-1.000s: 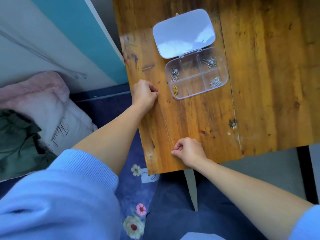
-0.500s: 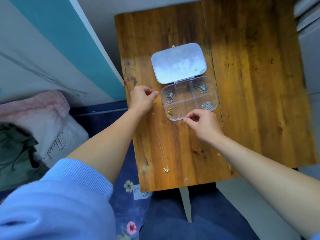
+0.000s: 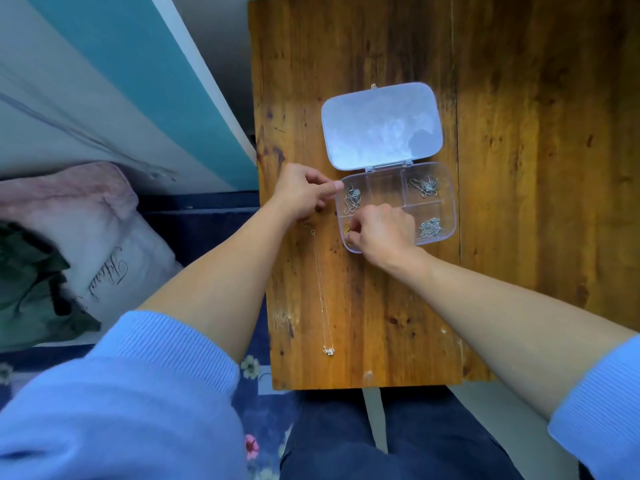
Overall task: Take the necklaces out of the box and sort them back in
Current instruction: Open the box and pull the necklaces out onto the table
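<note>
A clear plastic box [image 3: 450, 206] lies open on the wooden table [image 3: 519, 168], its lid [image 3: 381, 126] folded back. Silver necklaces sit in the far-left [image 3: 351, 199], far-right [image 3: 424, 187] and near-right [image 3: 429, 227] compartments. A gold necklace [image 3: 347, 227] lies in the near-left one. My right hand [image 3: 384, 232] reaches into that compartment, its curled fingertips pinching at the gold necklace. My left hand [image 3: 301, 195] holds the box's left rim, thumb on the corner. A thin silver necklace [image 3: 320, 289] lies stretched out on the table, left of the box.
The table's left edge [image 3: 263, 237] and near edge [image 3: 363, 386] are close to the laid-out necklace. A pink pillow [image 3: 97, 237] and green cloth lie on the floor at left. A floral rug [image 3: 256, 375] shows below.
My right hand let go of the thin necklace's pendant end, moved up to the box and dipped into the near-left compartment. My left hand shifted right from the chain's clasp end onto the box rim.
</note>
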### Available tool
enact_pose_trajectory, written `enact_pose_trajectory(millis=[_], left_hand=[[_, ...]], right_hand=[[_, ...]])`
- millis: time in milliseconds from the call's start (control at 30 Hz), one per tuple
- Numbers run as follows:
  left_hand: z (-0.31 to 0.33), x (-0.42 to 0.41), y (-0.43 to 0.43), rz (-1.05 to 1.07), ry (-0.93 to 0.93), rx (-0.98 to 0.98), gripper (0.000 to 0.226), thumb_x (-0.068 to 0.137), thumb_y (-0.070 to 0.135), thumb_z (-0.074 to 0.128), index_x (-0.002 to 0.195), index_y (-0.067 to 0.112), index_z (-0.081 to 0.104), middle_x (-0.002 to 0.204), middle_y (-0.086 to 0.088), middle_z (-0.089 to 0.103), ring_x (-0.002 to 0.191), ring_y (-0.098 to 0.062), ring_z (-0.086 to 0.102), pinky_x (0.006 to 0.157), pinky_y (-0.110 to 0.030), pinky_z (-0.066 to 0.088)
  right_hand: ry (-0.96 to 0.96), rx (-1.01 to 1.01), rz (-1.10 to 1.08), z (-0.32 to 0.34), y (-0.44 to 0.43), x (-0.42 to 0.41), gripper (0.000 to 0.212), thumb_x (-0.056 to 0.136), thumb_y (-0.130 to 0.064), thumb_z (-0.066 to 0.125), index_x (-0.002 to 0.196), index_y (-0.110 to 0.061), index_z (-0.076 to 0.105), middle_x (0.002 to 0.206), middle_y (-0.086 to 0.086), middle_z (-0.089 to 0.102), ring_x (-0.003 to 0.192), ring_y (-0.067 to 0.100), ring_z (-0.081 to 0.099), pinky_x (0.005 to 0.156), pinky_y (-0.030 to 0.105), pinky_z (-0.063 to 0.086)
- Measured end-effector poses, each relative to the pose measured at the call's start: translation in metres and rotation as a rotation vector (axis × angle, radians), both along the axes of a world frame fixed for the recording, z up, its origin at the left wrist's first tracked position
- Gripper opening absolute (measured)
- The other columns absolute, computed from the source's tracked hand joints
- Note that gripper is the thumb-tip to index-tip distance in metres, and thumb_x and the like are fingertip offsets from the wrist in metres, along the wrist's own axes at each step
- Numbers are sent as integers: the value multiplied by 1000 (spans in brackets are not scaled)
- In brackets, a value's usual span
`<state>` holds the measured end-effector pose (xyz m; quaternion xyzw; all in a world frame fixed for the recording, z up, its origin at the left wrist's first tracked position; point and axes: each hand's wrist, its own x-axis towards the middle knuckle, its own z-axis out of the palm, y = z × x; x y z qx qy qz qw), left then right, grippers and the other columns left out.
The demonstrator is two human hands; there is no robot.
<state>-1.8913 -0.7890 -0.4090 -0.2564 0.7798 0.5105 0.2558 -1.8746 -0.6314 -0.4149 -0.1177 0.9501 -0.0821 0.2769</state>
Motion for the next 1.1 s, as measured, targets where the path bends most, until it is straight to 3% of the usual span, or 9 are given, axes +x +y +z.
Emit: enact_pose_trajectory(millis=[200,333,467,567,667,767,867,967,1100], left_hand=[[-1,4,1,39,-5,21,22,86,31,72,88,8,74,73,0,70,63,-12,60,56,-20,48],[1,3,5,66,9,-42,27,82,32,76,88,7,73,81,-9,72,62,-14,61,53,-22,50],[10,5,16,48,87,-275,30,84,35,73,102,11,71,96,-4,71,88,-21,65,76,-36,57],[24,16,31,52,267,-380,18,88,29,66,99,15,71,89,0,70,86,-20,65,75,-36,56],[28,35,53,-197,333,-378,15,89,19,61,98,15,72,97,-3,70,92,-24,64,77,-37,53],[25,51,77,-563,341,-415,24,88,14,56,106,16,72,102,-8,66,101,-30,59,79,-39,49],[19,56,96,-805,321,-449,32,91,23,54,121,22,66,114,-8,64,111,-31,54,90,-41,43],[12,56,107,-874,292,-445,32,94,33,55,124,26,64,120,-6,62,117,-30,52,95,-42,41],[9,54,105,-756,351,-426,18,91,30,62,98,19,75,98,-6,68,99,-29,59,82,-40,49]], right_hand=[[7,-86,-40,1,6,9,5,79,-30,64,78,-25,66,79,5,69,81,32,63,62,31,34],[-84,-285,-250,12,30,8,2,70,-28,68,72,-27,68,74,-5,70,75,21,62,65,31,48],[-211,-426,-429,26,67,11,23,78,-11,65,100,-14,73,83,3,75,80,20,68,78,32,54],[-383,-545,-592,36,89,12,23,82,-1,67,103,-10,66,74,13,75,65,17,70,59,23,53],[-464,-615,-764,40,103,17,22,79,4,70,97,-8,65,73,15,72,56,14,67,40,19,43],[-538,-663,-931,40,115,26,20,77,3,74,93,-6,65,73,9,72,57,13,67,40,19,42],[-617,-740,-1085,37,126,30,17,78,5,72,89,-6,64,76,10,73,59,13,66,41,19,42],[-693,-824,-1190,36,138,30,16,79,7,69,90,-4,65,81,14,75,59,13,65,42,19,43],[-726,-862,-1237,39,151,31,14,80,7,67,91,-2,66,81,14,74,56,12,64,40,19,43]])
